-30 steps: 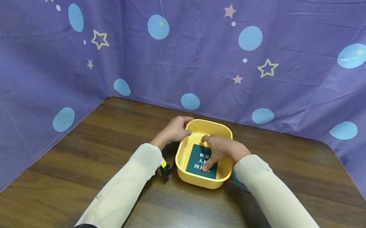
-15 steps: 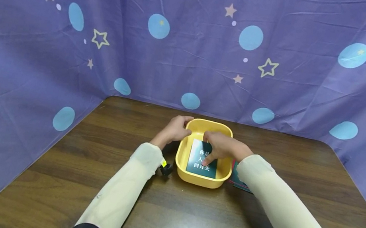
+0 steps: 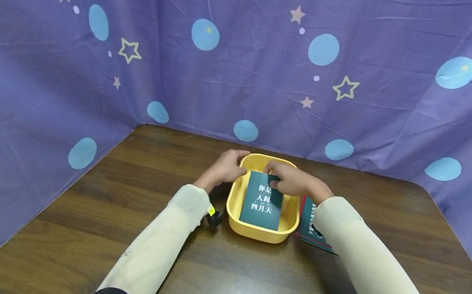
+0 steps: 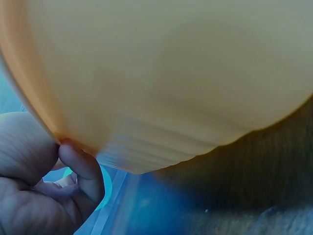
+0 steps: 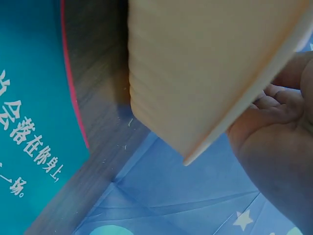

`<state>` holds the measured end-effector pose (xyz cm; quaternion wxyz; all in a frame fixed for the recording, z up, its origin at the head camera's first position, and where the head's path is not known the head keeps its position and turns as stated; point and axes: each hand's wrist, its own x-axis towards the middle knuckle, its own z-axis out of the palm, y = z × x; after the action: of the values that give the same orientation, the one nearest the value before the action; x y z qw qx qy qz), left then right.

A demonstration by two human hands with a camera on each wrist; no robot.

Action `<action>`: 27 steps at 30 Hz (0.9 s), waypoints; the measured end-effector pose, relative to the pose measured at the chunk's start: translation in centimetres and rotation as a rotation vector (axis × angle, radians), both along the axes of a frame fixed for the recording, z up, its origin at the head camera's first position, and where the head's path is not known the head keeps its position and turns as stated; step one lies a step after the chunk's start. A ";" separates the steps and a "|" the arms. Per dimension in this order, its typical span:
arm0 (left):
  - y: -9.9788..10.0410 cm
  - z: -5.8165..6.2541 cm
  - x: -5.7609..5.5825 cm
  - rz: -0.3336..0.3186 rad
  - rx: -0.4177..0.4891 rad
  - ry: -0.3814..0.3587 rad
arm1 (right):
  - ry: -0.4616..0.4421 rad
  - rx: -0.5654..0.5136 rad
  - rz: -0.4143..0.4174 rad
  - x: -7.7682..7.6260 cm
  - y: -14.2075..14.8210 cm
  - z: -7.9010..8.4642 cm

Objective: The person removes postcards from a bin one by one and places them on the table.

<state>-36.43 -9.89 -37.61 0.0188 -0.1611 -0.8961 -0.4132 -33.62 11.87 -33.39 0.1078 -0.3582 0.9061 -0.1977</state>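
A yellow plastic tub (image 3: 258, 233) stands on the table, and my left hand (image 3: 227, 165) grips its left rim. In the left wrist view, fingers (image 4: 83, 169) of that hand curl at the tub's edge (image 4: 54, 129). Inside the tub is a dark green book (image 3: 261, 208) with white Chinese characters on its cover. Its far end is raised, so it looks tilted. My right hand (image 3: 293, 179) pinches the book near its far right corner, with the thumb on the cover. The right wrist view shows that hand over the rim; the tub wall hides its fingertips and the book.
Right of the tub lie dark green books (image 3: 313, 227) with red edges, partly covered by my right sleeve. A small black object (image 3: 214, 218) sits at my left wrist. The brown wooden table (image 3: 236, 282) ends at a purple patterned curtain (image 3: 249, 66).
My right hand has moved from the book's middle toward its far right corner. The book's far end has risen, showing more of its cover. My left hand has stayed on the rim.
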 end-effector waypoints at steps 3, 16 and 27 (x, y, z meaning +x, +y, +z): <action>0.1 -0.1 0.0 0.002 0.002 0.000 | -0.071 -0.056 -0.056 0.2 0.4 0.4; 0.1 -0.1 0.0 0.007 0.005 0.011 | -0.240 -0.424 -0.271 1.2 2.7 2.9; 0.1 -0.1 0.0 0.001 0.017 -0.020 | -0.024 -0.392 -0.322 -0.1 5.9 3.1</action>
<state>-36.40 -9.84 -37.70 0.0113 -0.1563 -0.8927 -0.4226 -33.73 17.76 -30.29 0.0142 -0.2209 0.8946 -0.3883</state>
